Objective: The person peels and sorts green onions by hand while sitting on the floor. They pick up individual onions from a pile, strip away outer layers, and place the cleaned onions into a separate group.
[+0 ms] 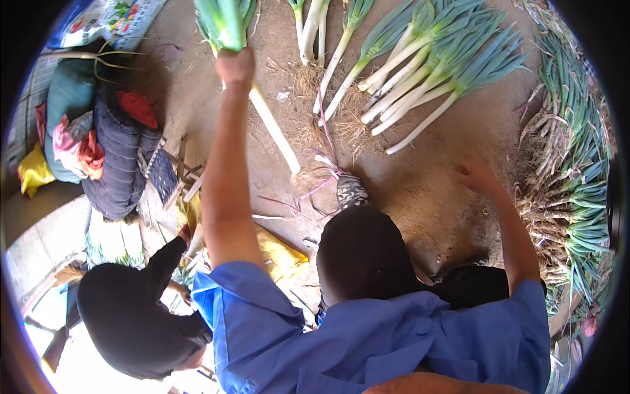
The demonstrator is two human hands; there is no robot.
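Note:
My left hand (pixel 235 66) is closed around the green part of a large green onion. Its long white shank (pixel 274 129) slants down to the right from my fist, and its leaves (pixel 226 24) spread above. My right hand (pixel 473 176) hovers over the floor at the right, blurred; nothing shows in it and its fingers cannot be made out. Between my hands lie several trimmed-looking green onions (pixel 411 93) with white shanks, their leaves pointing up and right. Purple strips of tie (pixel 327 133) lie near my patterned shoe (pixel 352 191).
Unsorted green onions (pixel 553 197) with dirty roots are piled along the right edge. Loose root scraps (pixel 362 106) litter the concrete floor (pixel 443 212). At the lower left a person in black (pixel 128 315) sits close to my left arm. Rolled dark cloth (pixel 115 147) lies beyond.

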